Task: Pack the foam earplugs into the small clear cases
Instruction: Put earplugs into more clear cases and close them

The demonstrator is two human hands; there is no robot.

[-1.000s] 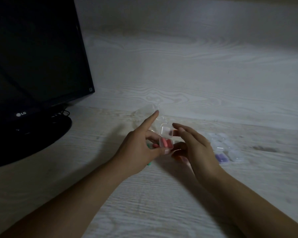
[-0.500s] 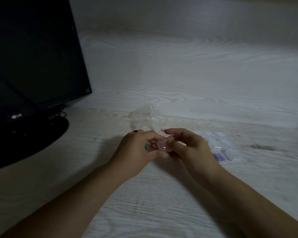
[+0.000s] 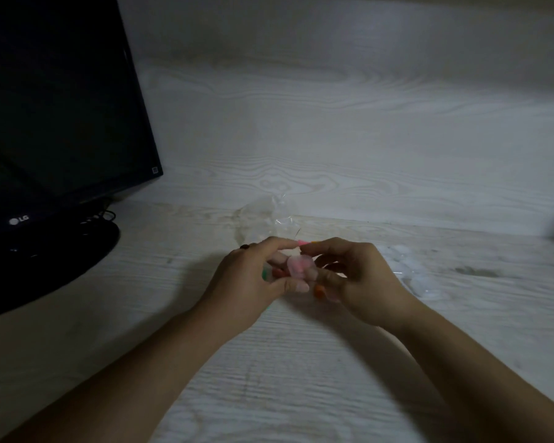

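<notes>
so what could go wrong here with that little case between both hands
1. The small clear case with pink earplugs inside is pinched only by fingertips of the left hand and right hand above the table; it could slip and spill.
2. Loose earplugs lie hidden under the hands and may get knocked away.
3. Dim light makes the clear cases beside the right hand hard to see.

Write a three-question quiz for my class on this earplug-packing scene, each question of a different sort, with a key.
1. True or false: both hands hold the small clear plastic case with pink foam inside.
2. Which side of the white wood-grain desk holds the black flat monitor? A left, B right.
3. Fill in: the pile of spare small clear cases lies beside the ___ hand.

Key: 1 true; 2 A; 3 right. Left hand, right hand.
</notes>
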